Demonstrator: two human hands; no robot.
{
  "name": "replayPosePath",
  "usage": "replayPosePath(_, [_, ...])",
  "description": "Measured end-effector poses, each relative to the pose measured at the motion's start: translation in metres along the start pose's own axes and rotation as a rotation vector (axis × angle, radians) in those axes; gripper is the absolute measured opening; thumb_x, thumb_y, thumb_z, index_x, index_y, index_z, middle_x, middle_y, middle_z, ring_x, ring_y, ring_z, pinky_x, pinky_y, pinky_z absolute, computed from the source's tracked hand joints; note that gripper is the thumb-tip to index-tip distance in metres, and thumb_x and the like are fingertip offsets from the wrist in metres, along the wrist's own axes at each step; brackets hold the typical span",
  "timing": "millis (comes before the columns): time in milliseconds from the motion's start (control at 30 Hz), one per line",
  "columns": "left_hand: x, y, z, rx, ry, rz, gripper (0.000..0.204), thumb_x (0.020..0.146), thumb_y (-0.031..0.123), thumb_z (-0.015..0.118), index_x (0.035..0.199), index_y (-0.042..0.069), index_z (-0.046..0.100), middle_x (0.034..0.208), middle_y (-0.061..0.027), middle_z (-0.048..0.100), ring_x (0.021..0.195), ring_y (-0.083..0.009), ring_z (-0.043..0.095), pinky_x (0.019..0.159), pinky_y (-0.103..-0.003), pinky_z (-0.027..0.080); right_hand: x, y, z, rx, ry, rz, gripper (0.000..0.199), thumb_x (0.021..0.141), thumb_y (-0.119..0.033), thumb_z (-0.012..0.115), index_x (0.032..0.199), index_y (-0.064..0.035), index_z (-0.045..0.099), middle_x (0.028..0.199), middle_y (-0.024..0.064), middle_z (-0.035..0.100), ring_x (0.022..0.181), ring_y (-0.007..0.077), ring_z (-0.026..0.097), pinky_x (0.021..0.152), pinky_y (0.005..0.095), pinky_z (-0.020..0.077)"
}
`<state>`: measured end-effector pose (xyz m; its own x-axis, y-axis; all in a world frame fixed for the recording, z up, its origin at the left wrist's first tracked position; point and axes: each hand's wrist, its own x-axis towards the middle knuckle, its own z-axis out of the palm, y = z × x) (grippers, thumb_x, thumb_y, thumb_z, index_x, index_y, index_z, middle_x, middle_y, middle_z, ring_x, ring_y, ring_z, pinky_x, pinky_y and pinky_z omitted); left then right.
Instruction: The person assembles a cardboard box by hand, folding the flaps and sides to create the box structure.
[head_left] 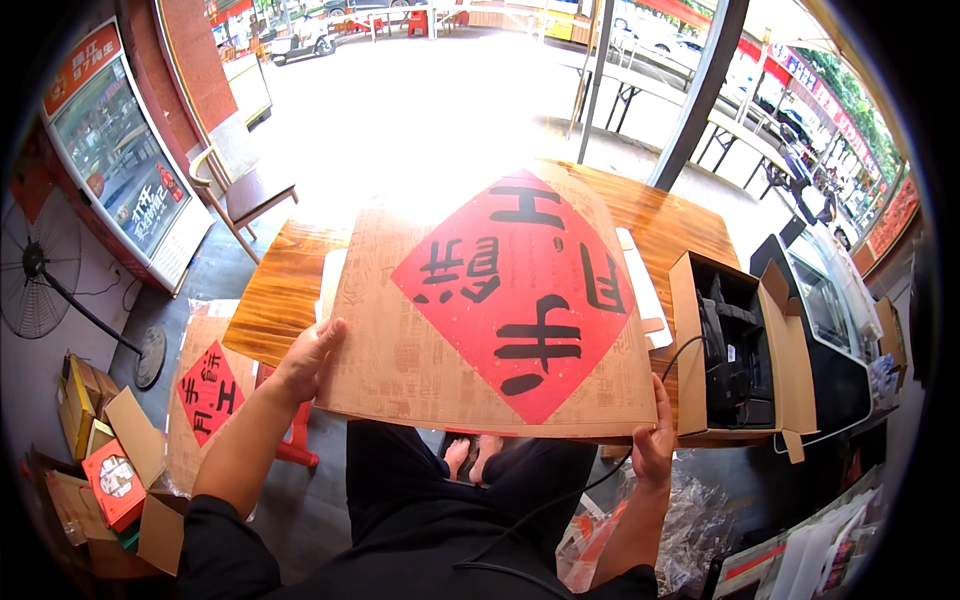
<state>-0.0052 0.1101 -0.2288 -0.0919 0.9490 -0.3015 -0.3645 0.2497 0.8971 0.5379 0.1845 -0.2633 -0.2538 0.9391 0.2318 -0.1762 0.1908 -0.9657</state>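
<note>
A large, flat brown cardboard piece is held up at a tilt above my lap, near the table's front edge. Its face carries a red diamond with bold black brush characters. I cannot tell whether it is a folded box or a single sheet. My left hand is closed on its left edge, and my right hand grips its lower right corner. Behind it lies the wooden table, mostly covered from sight. White edges of something flat stick out behind the cardboard on both sides.
An open carton with black gear stands on the right, a black cable running from it. At left are a similar cardboard piece, a red stool, a carton with a red box, a fan and a chair. Clear plastic wrapping lies low right.
</note>
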Motion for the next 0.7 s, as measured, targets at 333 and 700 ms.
replayPosePath(333, [-0.015, 0.020, 0.007, 0.202, 0.076, 0.240, 0.100, 0.069, 0.053, 0.095, 0.138, -0.003, 0.049, 0.126, -0.0107, 0.066, 0.117, -0.0181, 0.064, 0.100, -0.034, 0.053, 0.017, -0.020, -0.014, 0.296, 0.013, 0.252, 0.116, 0.082, -0.068, 0.076, 0.159, 0.0026, 0.027, 0.158, 0.0146, 0.043, 0.145, 0.0248, 0.045, 0.117, 0.0405, 0.0396])
replayPosePath(700, [-0.048, 0.029, 0.008, 0.315, 0.193, 0.420, 0.095, 0.066, 0.043, 0.099, 0.133, -0.003, 0.050, 0.123, -0.0108, 0.066, 0.113, -0.0184, 0.065, 0.097, -0.034, 0.053, 0.032, -0.052, -0.002, 0.327, -0.148, 0.234, 0.099, 0.085, -0.044, 0.084, 0.155, 0.0040, 0.033, 0.147, 0.0138, 0.055, 0.131, 0.0212, 0.057, 0.108, 0.0347, 0.0471])
